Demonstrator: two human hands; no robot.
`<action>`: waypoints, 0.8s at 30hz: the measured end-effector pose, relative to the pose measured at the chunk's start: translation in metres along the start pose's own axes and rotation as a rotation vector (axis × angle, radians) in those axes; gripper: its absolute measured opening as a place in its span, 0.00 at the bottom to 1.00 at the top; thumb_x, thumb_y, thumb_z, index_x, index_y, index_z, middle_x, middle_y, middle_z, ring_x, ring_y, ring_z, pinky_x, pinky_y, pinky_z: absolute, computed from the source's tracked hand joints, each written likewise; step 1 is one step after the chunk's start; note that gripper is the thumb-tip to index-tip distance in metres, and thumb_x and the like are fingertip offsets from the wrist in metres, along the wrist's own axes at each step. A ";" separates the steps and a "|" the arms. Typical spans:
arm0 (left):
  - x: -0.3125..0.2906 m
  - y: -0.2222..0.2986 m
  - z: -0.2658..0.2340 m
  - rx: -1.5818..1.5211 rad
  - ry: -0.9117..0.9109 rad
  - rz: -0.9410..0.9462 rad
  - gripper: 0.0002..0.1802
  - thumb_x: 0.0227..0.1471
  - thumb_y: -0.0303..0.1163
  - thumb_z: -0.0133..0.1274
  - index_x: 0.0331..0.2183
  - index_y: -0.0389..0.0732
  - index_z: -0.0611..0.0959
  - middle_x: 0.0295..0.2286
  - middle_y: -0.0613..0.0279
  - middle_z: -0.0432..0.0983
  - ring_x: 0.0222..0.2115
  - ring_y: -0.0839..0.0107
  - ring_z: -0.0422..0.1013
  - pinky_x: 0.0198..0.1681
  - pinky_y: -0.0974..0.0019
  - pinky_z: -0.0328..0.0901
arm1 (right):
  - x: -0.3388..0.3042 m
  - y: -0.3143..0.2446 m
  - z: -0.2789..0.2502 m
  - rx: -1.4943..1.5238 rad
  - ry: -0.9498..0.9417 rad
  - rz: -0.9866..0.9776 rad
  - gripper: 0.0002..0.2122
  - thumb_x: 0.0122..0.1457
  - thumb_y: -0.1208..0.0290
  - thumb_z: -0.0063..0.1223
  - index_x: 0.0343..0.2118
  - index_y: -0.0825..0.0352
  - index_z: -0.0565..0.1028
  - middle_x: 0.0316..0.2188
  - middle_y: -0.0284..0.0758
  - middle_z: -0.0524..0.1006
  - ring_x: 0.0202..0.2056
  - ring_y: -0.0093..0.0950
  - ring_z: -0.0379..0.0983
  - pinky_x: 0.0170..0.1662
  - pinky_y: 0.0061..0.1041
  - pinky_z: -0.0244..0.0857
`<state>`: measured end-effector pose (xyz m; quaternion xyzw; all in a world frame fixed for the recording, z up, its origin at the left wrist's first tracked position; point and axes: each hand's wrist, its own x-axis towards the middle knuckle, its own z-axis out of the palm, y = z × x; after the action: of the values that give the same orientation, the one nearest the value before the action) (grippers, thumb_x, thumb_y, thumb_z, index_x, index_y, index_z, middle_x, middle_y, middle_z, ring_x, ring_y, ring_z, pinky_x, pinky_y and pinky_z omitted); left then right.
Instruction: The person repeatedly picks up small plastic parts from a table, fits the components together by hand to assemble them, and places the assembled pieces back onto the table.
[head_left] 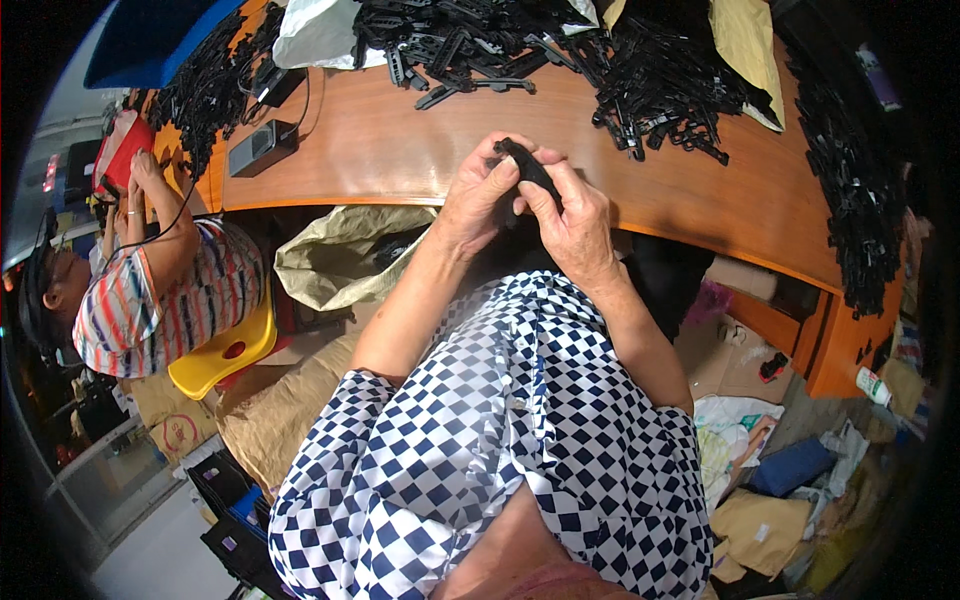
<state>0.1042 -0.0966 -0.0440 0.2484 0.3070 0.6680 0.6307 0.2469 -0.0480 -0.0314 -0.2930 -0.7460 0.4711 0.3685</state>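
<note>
Both my hands are raised together at the near edge of the wooden table (390, 130). Between them is a small black plastic part (532, 170), partly hidden by my fingers. My left hand (480, 190) pinches it with the thumb on top. From the other side, my right hand (575, 215) closes thumb and fingers on the same part. Beyond my hands lies a heap of long black plastic parts (450, 45), with a second pile of black parts (670, 80) to its right. What exactly the held part is, I cannot make out.
A dark box-shaped device (262, 148) with a cable stands on the table's left. A co-worker in a striped shirt (180, 300) sits at far left on a yellow chair (228, 350). An open woven sack (330, 260) hangs below the table edge. More black parts (850, 190) line the right edge.
</note>
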 end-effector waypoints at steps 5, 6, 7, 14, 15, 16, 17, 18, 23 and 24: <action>-0.049 0.057 -0.026 0.409 0.460 0.086 0.09 0.53 0.30 0.52 0.38 0.40 0.74 0.31 0.59 0.77 0.32 0.70 0.73 0.35 0.70 0.68 | -0.002 0.015 -0.017 -0.227 -0.191 0.016 0.13 0.53 0.64 0.57 0.38 0.67 0.72 0.32 0.38 0.76 0.28 0.30 0.76 0.29 0.29 0.69; -0.068 0.077 -0.045 0.627 0.474 0.059 0.09 0.53 0.30 0.52 0.36 0.39 0.74 0.31 0.59 0.76 0.32 0.71 0.73 0.38 0.68 0.69 | -0.002 0.018 -0.023 -0.303 -0.135 0.039 0.12 0.53 0.65 0.57 0.36 0.66 0.74 0.31 0.36 0.76 0.28 0.29 0.76 0.29 0.28 0.69; -0.088 0.098 -0.055 0.981 0.553 -0.032 0.08 0.53 0.30 0.52 0.35 0.37 0.76 0.30 0.62 0.75 0.31 0.76 0.70 0.38 0.72 0.65 | -0.001 0.028 -0.029 -0.404 -0.026 0.017 0.09 0.53 0.68 0.57 0.34 0.66 0.75 0.29 0.34 0.75 0.27 0.29 0.75 0.29 0.27 0.69; -0.139 0.130 -0.077 2.085 0.564 -0.173 0.13 0.50 0.33 0.55 0.37 0.37 0.77 0.29 0.52 0.78 0.32 0.58 0.75 0.33 0.65 0.67 | 0.036 0.044 -0.072 -0.772 0.093 -0.207 0.07 0.51 0.71 0.57 0.32 0.67 0.73 0.29 0.35 0.71 0.31 0.32 0.72 0.32 0.30 0.68; -0.130 0.127 -0.072 2.021 0.682 -0.060 0.12 0.50 0.33 0.55 0.37 0.38 0.77 0.30 0.52 0.78 0.32 0.57 0.75 0.33 0.64 0.67 | 0.040 0.044 -0.071 -0.856 0.058 -0.211 0.08 0.51 0.70 0.58 0.31 0.67 0.73 0.29 0.36 0.70 0.31 0.32 0.71 0.33 0.30 0.68; -0.113 0.120 -0.070 1.867 0.688 0.073 0.09 0.50 0.31 0.54 0.35 0.39 0.78 0.30 0.53 0.78 0.32 0.57 0.75 0.34 0.63 0.67 | 0.044 0.045 -0.070 -0.945 0.022 -0.216 0.08 0.50 0.70 0.58 0.29 0.67 0.73 0.28 0.36 0.69 0.31 0.32 0.70 0.34 0.30 0.68; -0.090 0.113 -0.056 1.909 0.660 0.145 0.07 0.50 0.29 0.53 0.34 0.40 0.79 0.30 0.53 0.78 0.32 0.57 0.75 0.34 0.63 0.67 | 0.047 0.050 -0.069 -0.995 0.000 -0.198 0.06 0.50 0.71 0.56 0.27 0.67 0.72 0.28 0.36 0.68 0.31 0.32 0.69 0.34 0.29 0.68; -0.066 0.104 -0.055 1.878 0.533 0.249 0.08 0.50 0.30 0.54 0.35 0.41 0.80 0.31 0.53 0.78 0.32 0.57 0.75 0.34 0.62 0.68 | 0.049 0.052 -0.070 -1.005 0.002 -0.195 0.06 0.50 0.71 0.56 0.27 0.67 0.72 0.28 0.36 0.68 0.31 0.32 0.69 0.34 0.29 0.68; 0.040 0.067 -0.027 2.001 0.098 0.449 0.11 0.50 0.30 0.52 0.38 0.41 0.78 0.32 0.55 0.74 0.34 0.56 0.71 0.37 0.59 0.66 | 0.058 0.055 -0.069 -1.117 -0.156 -0.109 0.06 0.51 0.73 0.56 0.28 0.68 0.72 0.30 0.38 0.68 0.35 0.34 0.70 0.35 0.33 0.68; 0.056 0.062 -0.027 2.052 0.059 0.518 0.11 0.50 0.29 0.51 0.39 0.41 0.77 0.30 0.56 0.72 0.35 0.57 0.70 0.38 0.59 0.66 | 0.060 0.054 -0.069 -1.125 -0.157 -0.108 0.06 0.51 0.73 0.56 0.28 0.68 0.72 0.30 0.38 0.68 0.35 0.34 0.70 0.35 0.33 0.68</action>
<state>0.0376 -0.0445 -0.0207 0.7038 0.6772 0.2086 -0.0509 0.2757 0.0530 -0.0450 -0.3696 -0.9211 0.0023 0.1226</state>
